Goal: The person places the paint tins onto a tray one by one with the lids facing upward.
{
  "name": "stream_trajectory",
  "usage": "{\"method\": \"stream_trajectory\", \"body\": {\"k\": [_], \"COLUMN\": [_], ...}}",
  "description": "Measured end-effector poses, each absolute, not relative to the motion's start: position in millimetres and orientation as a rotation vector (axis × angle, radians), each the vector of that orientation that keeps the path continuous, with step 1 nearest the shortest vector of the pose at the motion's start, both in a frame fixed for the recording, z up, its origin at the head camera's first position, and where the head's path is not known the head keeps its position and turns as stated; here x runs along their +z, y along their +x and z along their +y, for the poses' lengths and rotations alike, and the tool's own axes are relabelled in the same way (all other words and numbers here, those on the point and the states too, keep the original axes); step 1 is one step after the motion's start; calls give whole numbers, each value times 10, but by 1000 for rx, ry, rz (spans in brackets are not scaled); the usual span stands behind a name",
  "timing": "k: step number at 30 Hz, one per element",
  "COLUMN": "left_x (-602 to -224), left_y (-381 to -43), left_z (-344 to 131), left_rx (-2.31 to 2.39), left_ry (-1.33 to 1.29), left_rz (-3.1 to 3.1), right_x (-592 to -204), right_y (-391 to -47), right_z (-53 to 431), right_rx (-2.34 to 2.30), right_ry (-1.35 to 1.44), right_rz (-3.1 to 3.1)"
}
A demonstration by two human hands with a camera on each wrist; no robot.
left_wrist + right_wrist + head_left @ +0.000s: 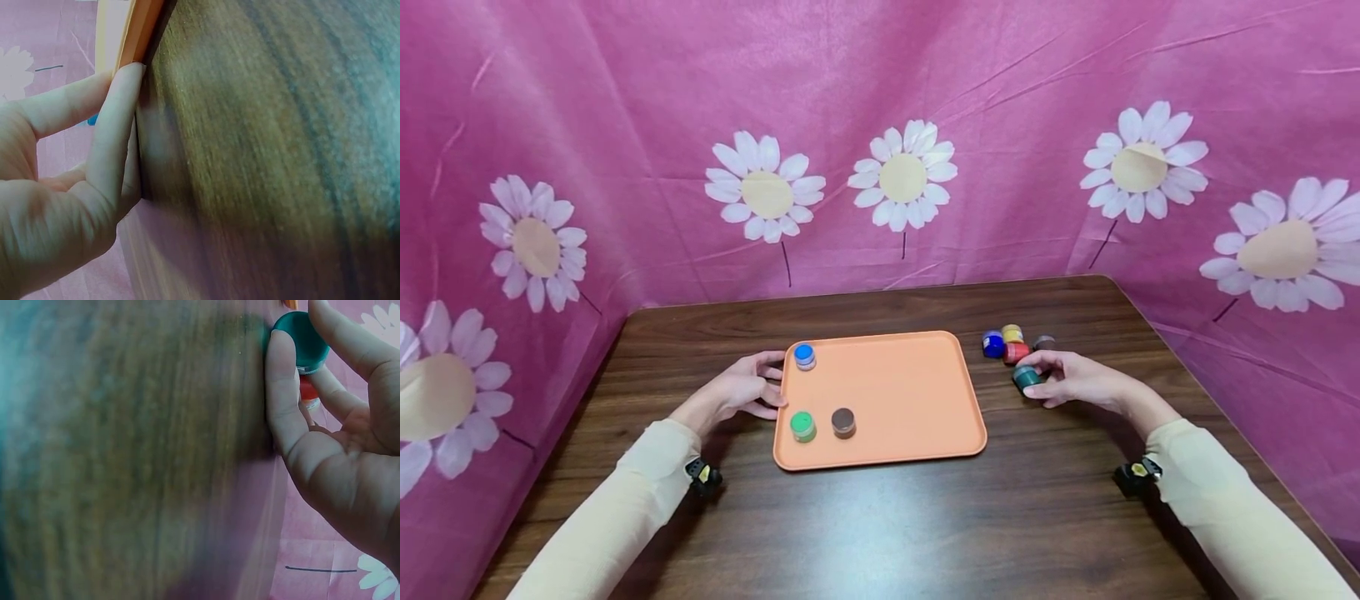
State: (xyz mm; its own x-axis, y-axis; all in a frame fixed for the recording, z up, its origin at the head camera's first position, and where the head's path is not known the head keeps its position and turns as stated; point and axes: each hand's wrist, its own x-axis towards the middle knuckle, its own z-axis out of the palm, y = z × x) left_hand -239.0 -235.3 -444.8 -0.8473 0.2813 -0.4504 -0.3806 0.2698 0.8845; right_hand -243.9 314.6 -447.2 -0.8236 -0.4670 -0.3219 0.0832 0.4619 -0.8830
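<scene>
- Our left hand pinches the orange tray at its 9 o'clock rim.
- Our right hand grips the teal jar, off the tray's 3 o'clock side.
- From that jar we see blue jar, yellow jar, red jar around 11, dark jar at 1.
- On the tray: blue-lidded jar at 10, green-lidded jar and brown-lidded jar around 8.
</scene>
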Motion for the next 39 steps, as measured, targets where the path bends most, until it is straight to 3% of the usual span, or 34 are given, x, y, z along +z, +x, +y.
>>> {"method": "stream_trajectory", "body": {"k": [39], "left_x": [-4460], "left_y": [-2370], "left_z": [-2298], "left_rx": [1587], "left_ry": [-140], "left_rz": [2125], "right_x": [-4462], "right_y": [-2450], "right_z": [3063], "right_rx": [-1295], "right_ry": [-326], "right_rz": [2275]}}
